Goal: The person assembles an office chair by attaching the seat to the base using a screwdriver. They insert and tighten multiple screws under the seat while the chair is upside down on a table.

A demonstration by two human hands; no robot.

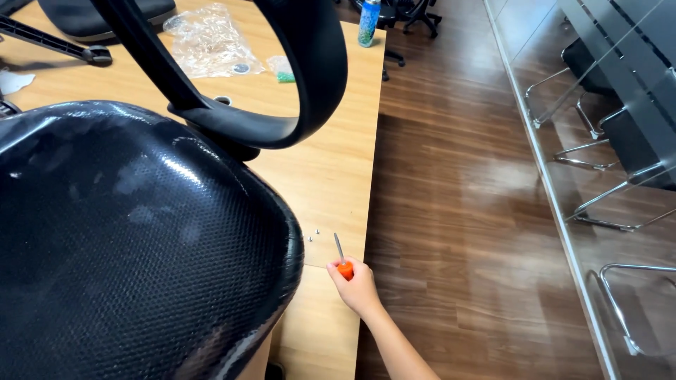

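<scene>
Seat cushion (134, 246), black mesh under glossy film, covers the tabletop's (331, 176) left side. Two small screws (313, 235) lie near the right edge. Right hand (358, 285) closes on the screwdriver (342, 260) there; light, stiff, best gripped at its orange handle. Left hand unseen. Dark wood floor (458, 211) lies beyond.

Black mesh-cloth chair seat (134, 239), lower left: plastic-wrapped, glossy. Light wooden tabletop (331, 176): matt, smooth. Orange-handled screwdriver (342, 259): plastic grip, bare metal shaft. Dark wood floor (451, 211): polished, reflective.

screwdriver (341, 257) handle mostly hidden in right hand (358, 287), left hand unseen
</scene>
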